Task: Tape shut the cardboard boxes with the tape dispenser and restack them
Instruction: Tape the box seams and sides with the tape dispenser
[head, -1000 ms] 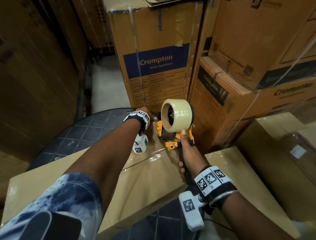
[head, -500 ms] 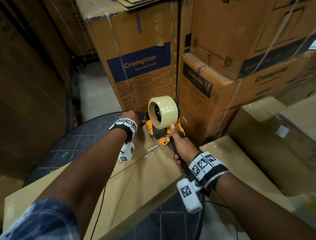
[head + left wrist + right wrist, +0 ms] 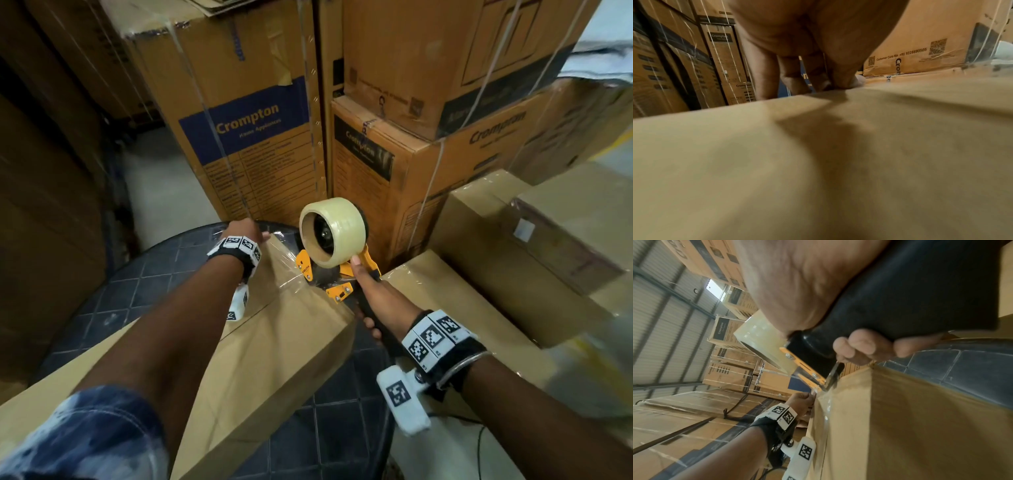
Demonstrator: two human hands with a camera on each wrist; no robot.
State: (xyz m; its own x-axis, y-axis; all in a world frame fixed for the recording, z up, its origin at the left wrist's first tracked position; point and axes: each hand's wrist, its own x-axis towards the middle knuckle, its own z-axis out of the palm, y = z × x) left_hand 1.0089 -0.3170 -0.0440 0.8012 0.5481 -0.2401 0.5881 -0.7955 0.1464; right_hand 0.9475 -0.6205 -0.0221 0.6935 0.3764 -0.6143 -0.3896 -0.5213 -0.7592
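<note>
Left hand (image 3: 244,229) fingers vanish over the box (image 3: 274,342) end, grip unclear; right hand (image 3: 371,303) clenches the tape dispenser (image 3: 334,260), now nearer that edge.

A long cardboard box (image 3: 260,346) is lying across the lower centre of the frame on a round table (image 3: 113,284). The tape dispenser (image 3: 334,253) is sitting at its upper right end. Stacked cartons (image 3: 246,113) are standing behind, filling the upper frame.
</note>
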